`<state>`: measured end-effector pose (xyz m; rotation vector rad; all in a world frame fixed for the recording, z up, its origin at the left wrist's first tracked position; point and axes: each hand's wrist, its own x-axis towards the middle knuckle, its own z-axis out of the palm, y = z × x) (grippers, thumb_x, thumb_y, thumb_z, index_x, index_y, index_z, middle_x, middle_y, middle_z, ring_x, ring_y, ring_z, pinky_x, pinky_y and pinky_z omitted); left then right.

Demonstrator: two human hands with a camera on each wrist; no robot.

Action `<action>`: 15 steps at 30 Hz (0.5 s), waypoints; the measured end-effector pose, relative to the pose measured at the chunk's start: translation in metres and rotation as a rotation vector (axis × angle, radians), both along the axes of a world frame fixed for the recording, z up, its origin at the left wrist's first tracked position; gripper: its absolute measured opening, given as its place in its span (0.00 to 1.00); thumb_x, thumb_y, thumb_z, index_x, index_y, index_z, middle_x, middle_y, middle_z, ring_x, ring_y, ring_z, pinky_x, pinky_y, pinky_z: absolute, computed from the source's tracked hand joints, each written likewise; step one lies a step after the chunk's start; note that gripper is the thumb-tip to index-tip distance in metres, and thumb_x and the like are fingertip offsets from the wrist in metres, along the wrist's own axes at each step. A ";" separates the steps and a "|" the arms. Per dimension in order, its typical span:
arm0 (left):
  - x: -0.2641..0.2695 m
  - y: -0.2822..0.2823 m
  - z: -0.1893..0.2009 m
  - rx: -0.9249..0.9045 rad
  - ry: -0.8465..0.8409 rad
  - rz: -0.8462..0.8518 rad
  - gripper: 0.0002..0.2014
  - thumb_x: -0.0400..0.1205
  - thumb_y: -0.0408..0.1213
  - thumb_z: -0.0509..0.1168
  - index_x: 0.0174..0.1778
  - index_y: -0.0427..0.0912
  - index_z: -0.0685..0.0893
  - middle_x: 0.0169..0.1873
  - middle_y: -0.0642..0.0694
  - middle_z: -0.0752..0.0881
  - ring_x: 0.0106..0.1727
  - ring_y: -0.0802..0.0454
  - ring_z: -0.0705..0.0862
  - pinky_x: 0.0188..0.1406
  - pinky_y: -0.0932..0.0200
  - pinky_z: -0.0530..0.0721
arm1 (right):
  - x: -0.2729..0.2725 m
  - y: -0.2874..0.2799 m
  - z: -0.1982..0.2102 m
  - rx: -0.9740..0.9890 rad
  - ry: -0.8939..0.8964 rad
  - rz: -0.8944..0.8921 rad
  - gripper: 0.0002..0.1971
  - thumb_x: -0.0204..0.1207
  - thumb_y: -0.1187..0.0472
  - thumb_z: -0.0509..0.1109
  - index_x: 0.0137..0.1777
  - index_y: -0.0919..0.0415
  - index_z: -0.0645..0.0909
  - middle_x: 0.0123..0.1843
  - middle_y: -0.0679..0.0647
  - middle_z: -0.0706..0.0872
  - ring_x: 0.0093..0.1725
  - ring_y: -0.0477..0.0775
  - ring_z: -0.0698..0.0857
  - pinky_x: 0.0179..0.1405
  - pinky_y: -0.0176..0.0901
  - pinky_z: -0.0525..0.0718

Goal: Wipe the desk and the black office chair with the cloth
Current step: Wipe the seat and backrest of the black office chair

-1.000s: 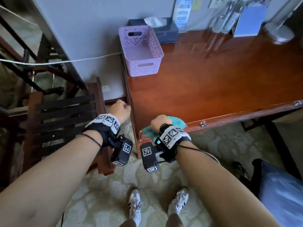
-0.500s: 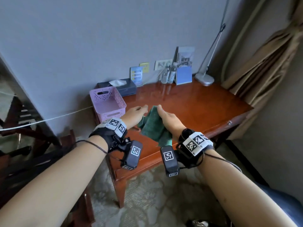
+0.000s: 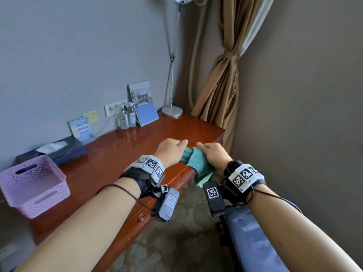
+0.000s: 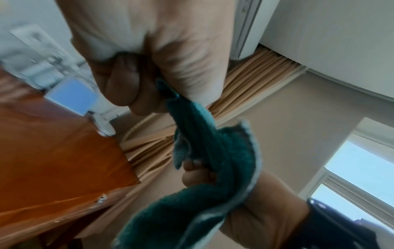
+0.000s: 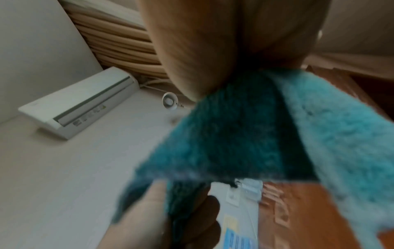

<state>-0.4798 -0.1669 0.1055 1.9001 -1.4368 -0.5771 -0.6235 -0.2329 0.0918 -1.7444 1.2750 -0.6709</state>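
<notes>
A teal cloth (image 3: pixel 196 163) hangs in the air between both hands, above the front right corner of the glossy brown desk (image 3: pixel 121 154). My left hand (image 3: pixel 172 150) grips one end of the cloth (image 4: pixel 204 151) in a fist. My right hand (image 3: pixel 211 152) grips the other end, and the cloth (image 5: pixel 245 134) drapes down below it. The rest of the cloth dangles past the desk's front edge. The dark seat of the office chair (image 3: pixel 253 238) shows at the lower right, under my right forearm.
A lilac basket (image 3: pixel 33 185), a dark tissue box (image 3: pixel 59 150), a leaflet stand, two small bottles (image 3: pixel 127 116), a framed card (image 3: pixel 145 107) and a lamp base (image 3: pixel 171 110) line the desk's back and left. A tied curtain (image 3: pixel 222 85) hangs at the right corner.
The view has swung up and right, from the desk's left corner to its right end. My left hand, away from the cloth a second ago, now grips it, and both hands hold it bunched.
</notes>
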 end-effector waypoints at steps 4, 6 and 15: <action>-0.054 -0.056 0.020 -0.043 0.036 -0.033 0.28 0.86 0.51 0.54 0.22 0.40 0.73 0.25 0.44 0.79 0.36 0.42 0.78 0.39 0.53 0.72 | -0.052 -0.035 0.025 0.162 -0.257 -0.089 0.30 0.67 0.28 0.68 0.40 0.58 0.89 0.42 0.56 0.91 0.45 0.55 0.90 0.53 0.48 0.86; -0.073 -0.081 0.027 -0.052 0.039 -0.053 0.28 0.86 0.54 0.53 0.25 0.40 0.76 0.30 0.43 0.82 0.42 0.40 0.80 0.44 0.52 0.73 | -0.078 -0.049 0.033 0.191 -0.311 -0.035 0.30 0.65 0.34 0.76 0.50 0.62 0.87 0.45 0.59 0.91 0.46 0.58 0.90 0.49 0.47 0.88; -0.174 -0.167 0.003 -0.200 0.063 -0.257 0.01 0.80 0.35 0.67 0.43 0.44 0.82 0.48 0.45 0.86 0.53 0.44 0.82 0.45 0.62 0.72 | -0.183 -0.091 0.010 -0.048 0.010 -0.240 0.18 0.70 0.77 0.61 0.46 0.55 0.85 0.36 0.47 0.84 0.35 0.42 0.81 0.31 0.29 0.79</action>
